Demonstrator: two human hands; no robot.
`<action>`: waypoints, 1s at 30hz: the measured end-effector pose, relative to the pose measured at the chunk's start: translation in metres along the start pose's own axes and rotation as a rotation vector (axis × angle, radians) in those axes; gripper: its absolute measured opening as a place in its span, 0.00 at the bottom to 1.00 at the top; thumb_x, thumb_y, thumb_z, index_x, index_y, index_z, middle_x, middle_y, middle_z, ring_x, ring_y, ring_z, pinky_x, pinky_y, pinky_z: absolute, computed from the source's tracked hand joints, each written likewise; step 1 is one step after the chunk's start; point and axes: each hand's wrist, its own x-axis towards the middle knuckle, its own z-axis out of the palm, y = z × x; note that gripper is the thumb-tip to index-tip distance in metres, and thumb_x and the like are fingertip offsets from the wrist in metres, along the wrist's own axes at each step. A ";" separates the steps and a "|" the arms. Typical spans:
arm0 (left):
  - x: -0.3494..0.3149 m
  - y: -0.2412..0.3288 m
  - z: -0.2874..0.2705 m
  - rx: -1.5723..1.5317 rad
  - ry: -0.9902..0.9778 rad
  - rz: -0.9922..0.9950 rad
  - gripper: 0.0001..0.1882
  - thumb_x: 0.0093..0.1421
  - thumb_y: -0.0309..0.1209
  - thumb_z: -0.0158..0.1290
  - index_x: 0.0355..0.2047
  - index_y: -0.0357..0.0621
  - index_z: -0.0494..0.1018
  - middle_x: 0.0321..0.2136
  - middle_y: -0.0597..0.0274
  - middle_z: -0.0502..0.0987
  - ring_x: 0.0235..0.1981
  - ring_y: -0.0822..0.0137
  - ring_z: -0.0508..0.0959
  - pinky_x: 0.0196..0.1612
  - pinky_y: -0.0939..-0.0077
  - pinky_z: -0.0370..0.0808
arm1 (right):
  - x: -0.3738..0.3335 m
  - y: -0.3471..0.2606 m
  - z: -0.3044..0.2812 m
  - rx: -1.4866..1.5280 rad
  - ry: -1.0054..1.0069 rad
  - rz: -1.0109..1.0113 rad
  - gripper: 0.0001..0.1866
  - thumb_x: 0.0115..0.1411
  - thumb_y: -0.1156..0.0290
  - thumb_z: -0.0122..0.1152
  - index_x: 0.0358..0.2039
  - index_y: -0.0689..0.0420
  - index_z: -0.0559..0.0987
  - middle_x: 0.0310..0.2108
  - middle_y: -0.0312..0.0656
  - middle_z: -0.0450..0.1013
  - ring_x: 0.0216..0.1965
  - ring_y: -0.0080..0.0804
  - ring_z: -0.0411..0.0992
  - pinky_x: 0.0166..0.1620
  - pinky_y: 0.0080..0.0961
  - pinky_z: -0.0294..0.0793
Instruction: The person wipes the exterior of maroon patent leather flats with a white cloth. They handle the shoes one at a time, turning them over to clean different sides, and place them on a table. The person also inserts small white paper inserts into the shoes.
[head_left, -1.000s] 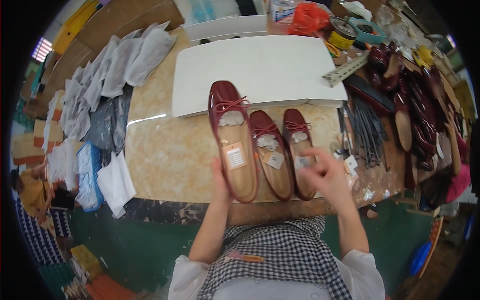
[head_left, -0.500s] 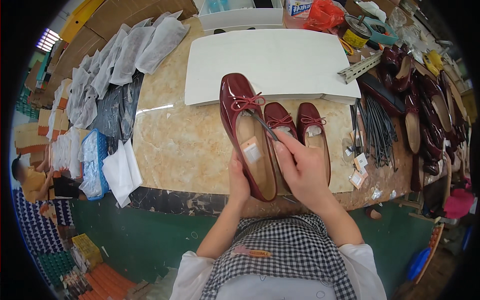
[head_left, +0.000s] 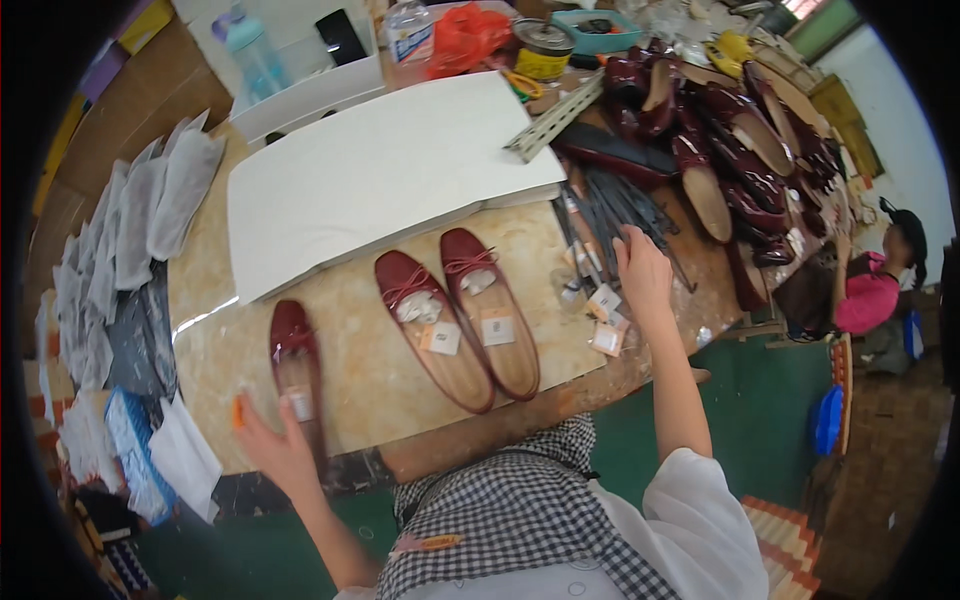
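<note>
At the table's left, a dark red patent shoe point(head_left: 291, 335) with a bow stands alone, toe pointing away. My left hand point(head_left: 272, 440) is beside its heel, slightly blurred, fingers apart; a small orange patch shows at a fingertip. A matching pair, one shoe point(head_left: 440, 365) beside the other shoe point(head_left: 510, 350), lies mid-table with tags and crumpled paper inside. My right hand point(head_left: 645, 270) is at the bundle of thin black sticks point(head_left: 625, 200) on the right, fingers curled in; what they pinch is hidden. Loose tags point(head_left: 606, 338) lie below the bundle.
A white sheet stack point(head_left: 390, 170) covers the table's back, with a slotted metal bar point(head_left: 555, 120) at its corner. Many red shoes point(head_left: 730, 150) are piled at right. Grey wrapped pieces point(head_left: 140, 220) line the left. A person in pink point(head_left: 865, 295) sits at far right.
My left hand has set the held shoe down on the left. My right hand has left that shoe and moved right to the black sticks. The view has turned to the right.
</note>
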 end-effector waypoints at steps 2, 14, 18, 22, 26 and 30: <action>0.006 0.081 0.012 -0.018 -0.226 -0.061 0.26 0.58 0.38 0.52 0.53 0.32 0.66 0.41 0.46 0.75 0.40 0.56 0.76 0.42 0.63 0.72 | 0.001 0.052 0.036 -0.253 -0.091 0.089 0.14 0.58 0.60 0.54 0.35 0.60 0.75 0.26 0.51 0.75 0.28 0.50 0.75 0.31 0.41 0.74; -0.040 0.097 0.073 -1.496 -0.826 -0.776 0.35 0.60 0.55 0.34 0.55 0.37 0.62 0.44 0.46 0.74 0.38 0.53 0.77 0.40 0.61 0.77 | -0.008 0.045 0.022 -0.138 -0.236 0.135 0.11 0.54 0.59 0.60 0.29 0.54 0.77 0.26 0.46 0.76 0.31 0.48 0.75 0.33 0.40 0.73; -0.037 0.085 0.060 -1.715 -0.871 -0.697 0.43 0.58 0.65 0.33 0.56 0.39 0.61 0.47 0.46 0.72 0.41 0.54 0.77 0.41 0.62 0.77 | -0.005 0.045 0.004 -0.293 -0.166 0.097 0.11 0.56 0.59 0.57 0.30 0.53 0.78 0.25 0.48 0.76 0.29 0.50 0.75 0.32 0.42 0.73; -0.028 0.088 0.059 -1.583 -0.763 -0.620 0.43 0.59 0.65 0.32 0.57 0.38 0.60 0.48 0.47 0.72 0.42 0.54 0.77 0.43 0.63 0.77 | -0.008 0.016 -0.022 -0.259 -0.125 0.075 0.09 0.56 0.63 0.57 0.32 0.54 0.77 0.23 0.47 0.76 0.28 0.46 0.76 0.30 0.40 0.73; -0.013 0.095 0.060 -1.431 -0.661 -0.504 0.43 0.59 0.64 0.28 0.55 0.35 0.62 0.46 0.45 0.72 0.38 0.52 0.78 0.41 0.60 0.77 | -0.036 -0.104 -0.060 0.563 -0.463 0.133 0.09 0.55 0.72 0.59 0.37 0.57 0.76 0.13 0.39 0.68 0.16 0.22 0.65 0.23 0.24 0.64; -0.005 0.085 0.074 -1.332 -0.438 -0.406 0.41 0.61 0.63 0.25 0.54 0.37 0.63 0.44 0.48 0.74 0.37 0.55 0.78 0.41 0.64 0.76 | -0.069 -0.173 -0.068 0.809 -0.786 -0.037 0.18 0.58 0.75 0.56 0.50 0.58 0.74 0.09 0.31 0.59 0.13 0.16 0.54 0.19 0.21 0.56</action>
